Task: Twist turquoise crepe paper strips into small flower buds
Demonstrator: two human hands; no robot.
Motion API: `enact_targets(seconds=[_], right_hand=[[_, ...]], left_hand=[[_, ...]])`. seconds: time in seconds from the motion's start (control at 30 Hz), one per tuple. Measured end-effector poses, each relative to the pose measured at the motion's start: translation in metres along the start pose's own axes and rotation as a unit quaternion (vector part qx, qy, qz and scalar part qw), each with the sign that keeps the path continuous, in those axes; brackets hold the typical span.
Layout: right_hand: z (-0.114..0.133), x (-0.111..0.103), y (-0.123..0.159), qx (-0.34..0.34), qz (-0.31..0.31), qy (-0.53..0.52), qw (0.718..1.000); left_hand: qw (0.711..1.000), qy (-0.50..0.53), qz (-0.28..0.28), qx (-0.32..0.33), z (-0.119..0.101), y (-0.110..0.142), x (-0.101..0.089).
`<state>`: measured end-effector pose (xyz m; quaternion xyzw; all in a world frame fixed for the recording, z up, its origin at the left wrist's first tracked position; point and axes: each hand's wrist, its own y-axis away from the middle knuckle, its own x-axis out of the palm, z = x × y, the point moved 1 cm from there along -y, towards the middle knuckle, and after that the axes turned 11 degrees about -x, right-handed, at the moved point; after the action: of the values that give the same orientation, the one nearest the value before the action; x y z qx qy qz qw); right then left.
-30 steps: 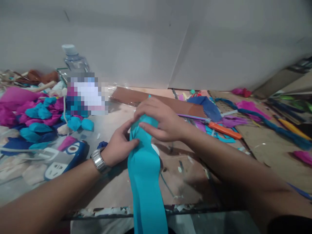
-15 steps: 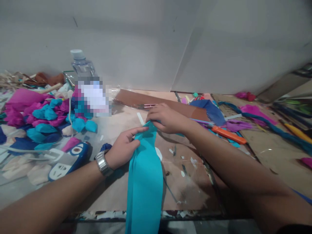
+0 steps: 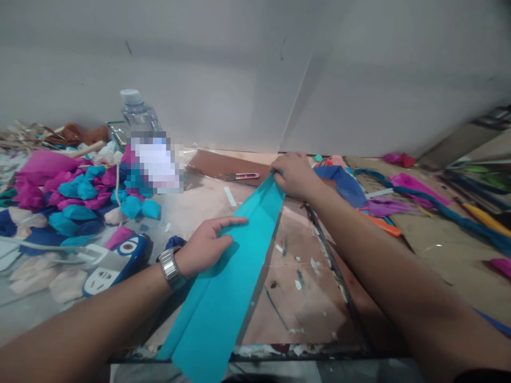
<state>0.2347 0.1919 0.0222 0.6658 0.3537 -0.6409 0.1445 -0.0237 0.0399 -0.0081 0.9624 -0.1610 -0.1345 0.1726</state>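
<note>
A long turquoise strip of crepe paper (image 3: 235, 266) runs slantwise over the work board, its near end hanging past the front edge. My right hand (image 3: 293, 173) pinches the strip's far end with closed fingers. Lower down, my left hand (image 3: 205, 244) rests at the strip's left side, index finger stretched out on the paper and thumb apart from it. Its other fingers are partly hidden. Just beyond the strip, small pink-handled thread snips (image 3: 245, 176) lie on a brown sheet (image 3: 213, 162).
Pink, turquoise and cream petal shapes (image 3: 75, 186) are heaped on the left, near a blue-and-white power strip (image 3: 115, 263). A bottle (image 3: 138, 114) stands behind a blurred patch. On the right lie an orange-handled cutter (image 3: 385, 225) and a twisted teal strip (image 3: 435, 199).
My right hand has moved right and away, drawing the strip's far end with it. The strip now lies flatter and slanted, and the snips are uncovered. My left hand has shifted slightly nearer.
</note>
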Motion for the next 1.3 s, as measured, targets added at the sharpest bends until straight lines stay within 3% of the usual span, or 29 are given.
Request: enact_targets(seconds=[0.13,0.27,0.57,0.7,0.83,1.0,1.07,1.13,1.23,1.3], right_hand=[[-0.021,0.012,0.005,0.126,-0.057,0.013,0.990],[-0.042,0.022,0.011,0.201,-0.064,0.011,0.977],[-0.081,0.043,0.030,0.302,-0.064,0.040,0.950],[-0.095,0.051,0.036,0.323,-0.064,0.046,0.943],[-0.101,0.055,0.038,0.336,-0.069,0.042,0.939],[-0.097,0.053,0.041,0.358,-0.083,0.022,0.930],[-0.092,0.045,0.039,0.360,-0.096,0.010,0.928],[-0.084,0.031,0.033,0.337,-0.116,-0.016,0.934],[-0.060,0.003,0.017,0.244,-0.131,-0.077,0.958],[-0.033,-0.015,0.005,0.144,-0.109,-0.140,0.974]], left_hand=[[1.000,-0.025,0.007,-0.011,0.001,0.000,0.000],[1.000,-0.019,0.010,0.004,0.003,-0.002,0.000],[0.998,-0.023,0.049,0.016,0.003,0.000,0.001],[0.991,-0.013,0.113,0.067,0.000,0.003,0.002],[0.971,-0.015,0.218,0.101,0.000,0.008,0.002],[0.943,-0.025,0.320,0.088,0.002,0.014,0.000],[0.947,-0.007,0.305,0.103,0.001,0.013,-0.001],[0.962,0.021,0.244,0.125,0.001,0.010,-0.002],[0.984,0.038,0.113,0.135,0.002,0.005,-0.004],[0.990,0.038,0.041,0.129,0.003,0.002,-0.003]])
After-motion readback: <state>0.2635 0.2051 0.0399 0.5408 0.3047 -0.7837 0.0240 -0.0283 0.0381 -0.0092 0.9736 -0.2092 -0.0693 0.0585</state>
